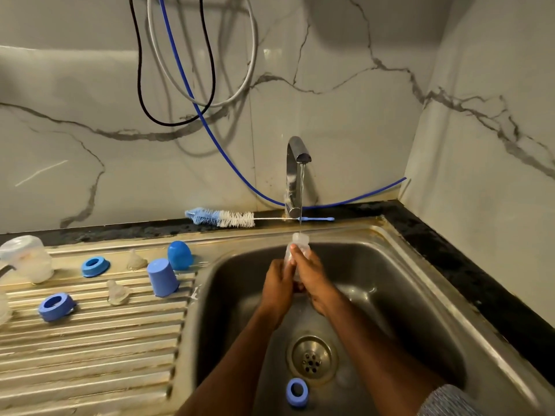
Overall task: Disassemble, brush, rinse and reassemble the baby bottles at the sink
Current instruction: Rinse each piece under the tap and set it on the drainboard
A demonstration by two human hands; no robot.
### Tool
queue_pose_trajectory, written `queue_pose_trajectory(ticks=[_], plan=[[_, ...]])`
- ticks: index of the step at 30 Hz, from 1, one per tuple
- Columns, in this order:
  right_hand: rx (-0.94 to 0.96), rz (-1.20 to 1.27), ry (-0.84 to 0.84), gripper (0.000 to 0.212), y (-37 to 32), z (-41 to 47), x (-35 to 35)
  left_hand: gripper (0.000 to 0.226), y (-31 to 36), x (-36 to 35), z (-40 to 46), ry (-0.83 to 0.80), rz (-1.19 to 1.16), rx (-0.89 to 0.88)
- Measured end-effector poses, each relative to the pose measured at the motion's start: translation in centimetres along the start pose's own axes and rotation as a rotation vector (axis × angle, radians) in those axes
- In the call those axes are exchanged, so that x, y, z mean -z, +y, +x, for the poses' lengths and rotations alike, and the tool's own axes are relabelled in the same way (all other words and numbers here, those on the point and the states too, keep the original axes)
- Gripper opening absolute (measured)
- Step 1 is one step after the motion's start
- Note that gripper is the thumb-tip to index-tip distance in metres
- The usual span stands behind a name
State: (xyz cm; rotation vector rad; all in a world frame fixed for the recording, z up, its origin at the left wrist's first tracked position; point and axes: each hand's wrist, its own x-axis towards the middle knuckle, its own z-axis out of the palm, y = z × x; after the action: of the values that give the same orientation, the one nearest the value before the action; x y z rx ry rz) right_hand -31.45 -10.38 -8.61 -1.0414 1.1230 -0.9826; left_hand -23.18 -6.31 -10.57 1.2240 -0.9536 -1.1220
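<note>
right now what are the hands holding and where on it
Both hands, left and right, hold a clear plastic baby bottle under the tap's stream, their grip round its lower body; its upper end stays free.

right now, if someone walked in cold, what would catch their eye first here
First, the left hand and right hand together gripping a clear bottle over the sink, under the thin stream from the tap. Next, the blue parts on the ribbed drainboard at left: two rings, two caps, and clear teats between them. One more blue ring lies in the basin near the drain.
</note>
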Motion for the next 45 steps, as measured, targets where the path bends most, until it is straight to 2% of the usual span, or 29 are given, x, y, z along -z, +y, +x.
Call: queue_pose_trajectory(ticks=[1, 3, 5, 6, 8, 10, 15, 17, 20, 23, 24, 27, 30, 33, 35, 37, 39, 41, 43, 45], plan=[[0.012, 0.001, 0.038, 0.031, 0.1, 0.1, 0.0, 0.022, -0.5, 0.2, 0.3, 0.027, 0.159, -0.098], [0.017, 0.028, 0.099, 0.031, 0.2, 0.4, -0.1, 0.031, -1.3, 0.8, 0.6, 0.074, 0.432, -0.242], [0.033, 0.052, 0.102, 0.020, 0.1, 0.3, -0.2, 0.042, -1.8, 1.3, 1.1, 0.126, 0.477, -0.265], [0.038, 0.060, 0.084, 0.021, 0.0, 0.3, -0.2, 0.041, -1.8, 1.4, 1.2, 0.139, 0.443, -0.277], [0.007, 0.110, 0.038, 0.036, -0.5, 0.2, 0.1, 0.027, -1.1, 1.3, 0.6, 0.087, 0.290, -0.240], [-0.046, 0.171, 0.002, 0.043, -0.9, 0.1, 0.6, 0.024, -0.3, 0.8, 0.0, -0.003, 0.055, -0.091], [-0.124, 0.325, -0.171, 0.054, -1.0, 0.1, 1.6, 0.065, 0.6, 1.1, -0.4, -0.125, -0.436, 0.338], [-0.102, 0.295, -0.194, 0.058, -0.9, 0.2, 1.5, 0.070, 0.8, 1.5, -0.4, -0.179, -0.510, 0.375], [-0.097, 0.160, -0.109, 0.052, -1.3, -0.1, 1.1, 0.058, 0.5, 1.5, 0.0, -0.123, -0.390, 0.262], [-0.019, 0.016, -0.049, 0.038, -1.3, 0.1, 1.2, 0.027, -0.6, 1.3, 0.2, -0.067, -0.134, 0.048], [0.012, -0.028, -0.042, 0.035, -1.2, 0.2, 1.3, 0.023, -1.0, 1.5, 0.3, -0.029, -0.036, -0.023], [0.102, -0.144, -0.055, 0.028, -1.2, -0.1, 0.9, 0.041, -1.3, 2.3, 0.6, 0.106, 0.226, -0.176], [0.131, -0.203, -0.106, 0.027, -0.7, -0.2, 0.2, 0.049, -1.2, 2.7, 0.9, 0.220, 0.337, -0.281], [0.111, -0.178, -0.100, 0.028, -0.5, 0.0, 0.8, 0.045, -1.3, 2.6, 0.8, 0.184, 0.327, -0.317], [0.060, -0.055, -0.078, 0.024, -0.8, -0.2, 1.4, 0.034, -1.0, 2.3, 0.4, 0.069, 0.230, -0.229], [-0.003, 0.070, -0.066, 0.035, -0.9, 0.0, 1.9, 0.023, -0.4, 1.7, 0.0, -0.026, 0.029, -0.044], [-0.061, 0.118, -0.089, 0.051, -0.7, 0.2, 2.2, 0.042, 0.4, 0.9, -0.6, -0.088, -0.166, 0.156], [-0.065, 0.135, -0.150, 0.050, -0.5, 0.2, 2.3, 0.060, 0.8, 0.8, -0.8, -0.127, -0.323, 0.288], [-0.045, 0.142, -0.183, 0.053, -0.4, 0.2, 2.4, 0.066, 0.9, 1.0, -0.9, -0.131, -0.409, 0.340], [-0.016, 0.144, -0.148, 0.053, -0.6, 0.4, 2.2, 0.063, 1.1, 0.8, -0.9, -0.107, -0.401, 0.306]])
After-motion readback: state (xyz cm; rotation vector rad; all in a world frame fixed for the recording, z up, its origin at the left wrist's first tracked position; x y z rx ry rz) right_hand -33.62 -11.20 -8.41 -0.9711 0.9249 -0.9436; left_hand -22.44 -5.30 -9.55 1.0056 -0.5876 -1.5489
